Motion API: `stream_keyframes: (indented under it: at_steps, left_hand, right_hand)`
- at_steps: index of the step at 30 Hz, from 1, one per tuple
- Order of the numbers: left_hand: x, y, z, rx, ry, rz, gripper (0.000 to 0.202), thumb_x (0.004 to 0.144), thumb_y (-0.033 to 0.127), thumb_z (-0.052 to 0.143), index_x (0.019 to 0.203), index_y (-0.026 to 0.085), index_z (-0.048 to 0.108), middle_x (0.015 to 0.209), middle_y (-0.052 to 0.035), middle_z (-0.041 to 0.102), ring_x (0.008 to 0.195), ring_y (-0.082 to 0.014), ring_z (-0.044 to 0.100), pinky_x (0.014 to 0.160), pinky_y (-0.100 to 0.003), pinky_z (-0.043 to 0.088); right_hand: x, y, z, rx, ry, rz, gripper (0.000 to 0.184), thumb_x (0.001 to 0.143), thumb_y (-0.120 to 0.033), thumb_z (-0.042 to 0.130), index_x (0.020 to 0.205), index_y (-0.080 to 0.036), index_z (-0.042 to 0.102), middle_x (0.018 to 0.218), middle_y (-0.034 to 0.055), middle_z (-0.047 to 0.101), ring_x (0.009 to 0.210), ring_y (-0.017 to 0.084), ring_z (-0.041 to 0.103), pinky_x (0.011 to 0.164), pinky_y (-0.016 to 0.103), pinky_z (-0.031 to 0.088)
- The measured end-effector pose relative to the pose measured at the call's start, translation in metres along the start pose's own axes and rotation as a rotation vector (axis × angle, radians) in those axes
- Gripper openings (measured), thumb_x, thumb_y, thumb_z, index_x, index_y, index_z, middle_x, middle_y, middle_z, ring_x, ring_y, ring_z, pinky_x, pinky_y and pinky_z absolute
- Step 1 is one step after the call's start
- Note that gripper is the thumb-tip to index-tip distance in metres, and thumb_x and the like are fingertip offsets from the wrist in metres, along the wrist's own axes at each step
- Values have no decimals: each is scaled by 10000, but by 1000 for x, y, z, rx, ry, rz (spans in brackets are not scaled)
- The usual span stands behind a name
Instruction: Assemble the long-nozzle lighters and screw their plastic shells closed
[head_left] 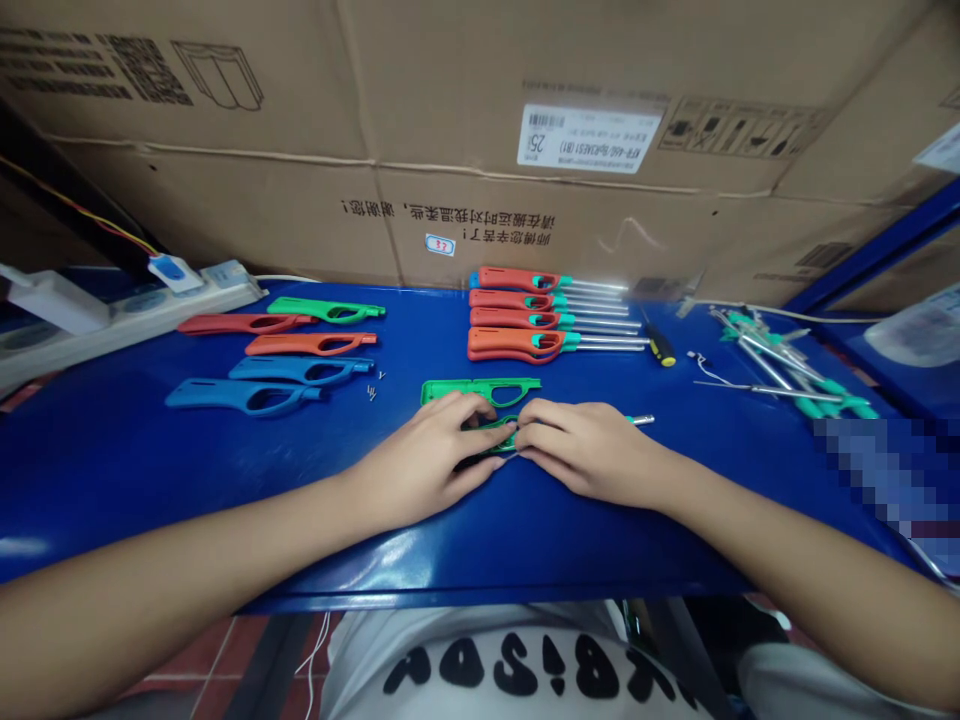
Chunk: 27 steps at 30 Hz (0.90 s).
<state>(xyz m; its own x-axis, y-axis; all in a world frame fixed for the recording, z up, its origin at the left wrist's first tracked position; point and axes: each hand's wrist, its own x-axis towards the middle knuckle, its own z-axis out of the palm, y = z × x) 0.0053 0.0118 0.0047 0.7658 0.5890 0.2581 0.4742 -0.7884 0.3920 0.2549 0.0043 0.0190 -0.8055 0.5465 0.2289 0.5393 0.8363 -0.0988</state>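
Both of my hands are closed on a green lighter shell half (507, 440) low over the blue table. My left hand (431, 455) pinches its left part, thumb and fingers curled. My right hand (596, 450) grips the other end, with its fingertips close to my left ones. A metal tube tip (643, 420) sticks out beyond my right hand. The fingers hide most of the shell and whatever lies inside it. Just behind my hands lies another green shell half (442, 390) with a trigger opening.
Several orange lighters (514, 343) with metal tubes lie behind, beside a screwdriver (661, 347). Loose tubes (787, 370) are piled right. At left are blue shells (225, 395), an orange shell (300, 344), small screws (371, 393) and a power strip (135, 312). A cardboard box (300, 180) stands behind.
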Motion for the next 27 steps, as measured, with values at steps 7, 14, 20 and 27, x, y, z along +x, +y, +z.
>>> stream_keyframes:
  at_steps: [7,14,20,27]
  left_hand:
    - [0,5,-7,176,-67,46,373,1035,326,491,1372,229,616,1252,-152,610,1165,-313,569,975,-501,499]
    - [-2,8,-7,326,-68,114,378,1039,211,433,1381,174,590,1263,-171,626,1159,-326,576,919,-497,531]
    - [-3,5,-6,285,-63,139,379,1026,201,441,1375,166,586,1290,-171,618,1172,-328,579,927,-502,534]
    - [-3,2,-7,273,-47,164,396,1025,193,442,1404,173,556,1364,-141,613,1236,-312,563,997,-501,507]
  right_hand:
    - [1,9,3,489,181,305,14,950,-202,592,941,-194,598,827,5,638,616,100,540,586,227,440]
    - [3,13,2,539,406,428,180,897,-333,661,1016,-200,637,698,-28,615,492,83,454,493,229,404]
    - [-14,64,-20,199,762,679,158,926,-274,547,1025,-201,646,677,-2,581,546,145,519,567,294,447]
    - [-87,166,-44,-245,765,1148,173,715,-233,754,758,-200,589,932,139,604,887,262,545,791,434,437]
